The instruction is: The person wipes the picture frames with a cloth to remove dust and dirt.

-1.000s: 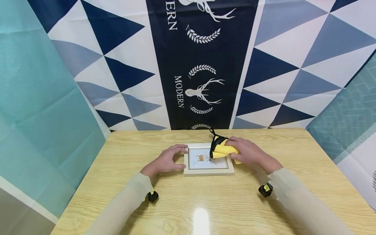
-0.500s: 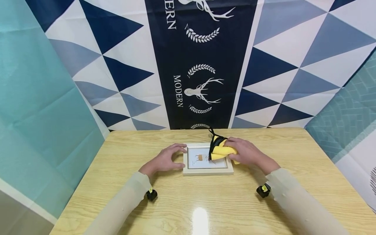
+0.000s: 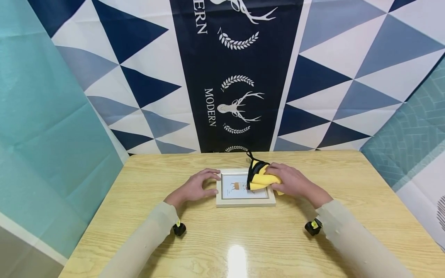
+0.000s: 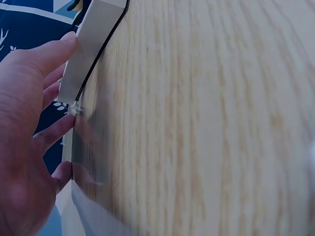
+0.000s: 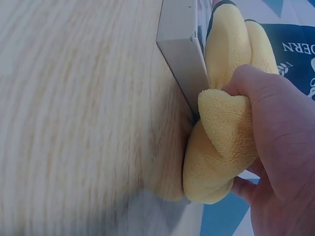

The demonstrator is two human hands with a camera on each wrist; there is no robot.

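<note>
While the photo frame (image 3: 245, 205) lies flat on the table (image 3: 208, 239), slightly below the centre of the head view, one hand is placed at each of its ends. This frame is rectangular and cream-coloured, with smooth, straight borders, and it holds a picture (image 3: 237, 186) of a small orange-brown deer on white.

At its left border, the left hand (image 3: 194, 188) has its fingers spread apart and slightly bent, and its thumb tip touches the side. The right hand (image 3: 291, 180) pinches a yellow cloth (image 3: 262, 180), which covers the upper right part of the frame. In the right wrist view, this cloth looks thick and fluffy, folded into rounded rolls; it has black edging and a thin loop.

The table is pale, with wavy wood grain and a white glare at the lower middle. A creased backdrop (image 3: 240, 61) with blue and white triangles fills the upper part.
</note>
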